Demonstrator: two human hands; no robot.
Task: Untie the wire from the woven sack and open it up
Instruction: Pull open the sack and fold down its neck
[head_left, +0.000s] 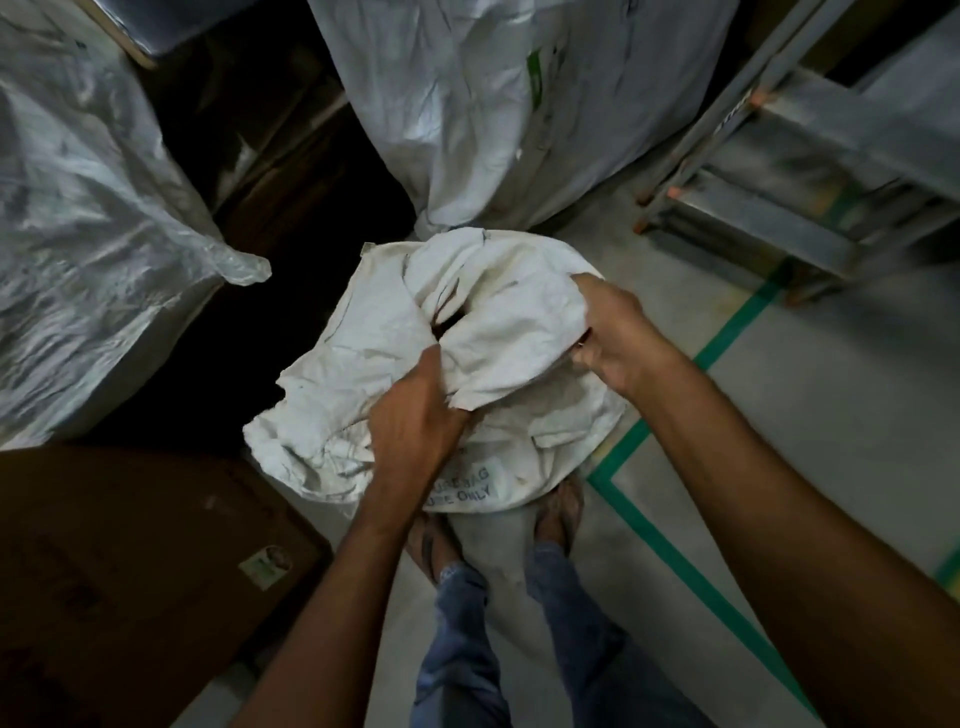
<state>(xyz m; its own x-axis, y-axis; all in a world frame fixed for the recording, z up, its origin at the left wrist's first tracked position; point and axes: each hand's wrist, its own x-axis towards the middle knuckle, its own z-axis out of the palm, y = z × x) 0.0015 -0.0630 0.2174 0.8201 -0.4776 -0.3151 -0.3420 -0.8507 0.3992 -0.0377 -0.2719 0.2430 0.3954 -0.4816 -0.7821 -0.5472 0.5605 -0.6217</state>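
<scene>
A: In the head view, where is the crumpled off-white woven sack (363, 332) found?

B: It is stood on the grey floor (779, 415), just ahead of the feet, between both arms. Its mouth, a dark slit (448, 323), is seen between the two grips, the slit running from the left hand (415, 415) up and away towards the right.

A: How are the grips set?

B: The left hand is closed on a fold of cloth just below the slit; the right hand (613, 332) is clenched on the rim at the far side. Neither is nearer. No wire can be made out.

A: And the sack's look?

B: Loose, creased, printed lettering near the bottom; the mouth is judged barely parted.
</scene>
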